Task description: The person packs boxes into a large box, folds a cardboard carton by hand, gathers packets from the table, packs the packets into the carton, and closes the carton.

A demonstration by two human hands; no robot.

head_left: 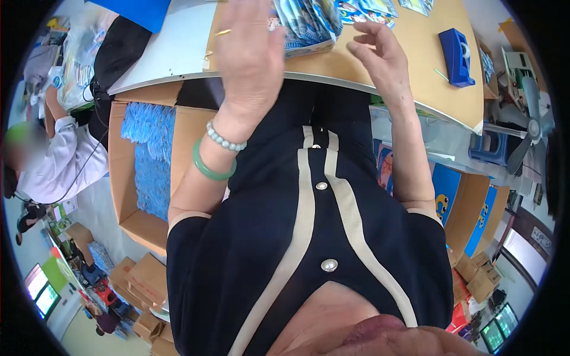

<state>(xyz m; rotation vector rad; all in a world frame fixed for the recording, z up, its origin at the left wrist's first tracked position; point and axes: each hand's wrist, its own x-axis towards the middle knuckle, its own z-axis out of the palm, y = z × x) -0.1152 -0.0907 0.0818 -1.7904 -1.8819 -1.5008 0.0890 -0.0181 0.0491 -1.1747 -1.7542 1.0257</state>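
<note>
An open carton box at the table's near edge is packed with blue-and-white sachets standing on edge. My left hand is raised just left of it, back up, with its fingers stretched out and slightly blurred; the fingertips run out of the top of the view. To the right of the box is my right hand, its fingers curved and apart with nothing seen between them. More flat sachets lie on the table behind the box, close to my right fingertips.
A blue tape dispenser stands on the table at right. Below the table's left edge, a large cardboard box holds many blue packets. Another person is at far left. A blue-printed carton stands at my right.
</note>
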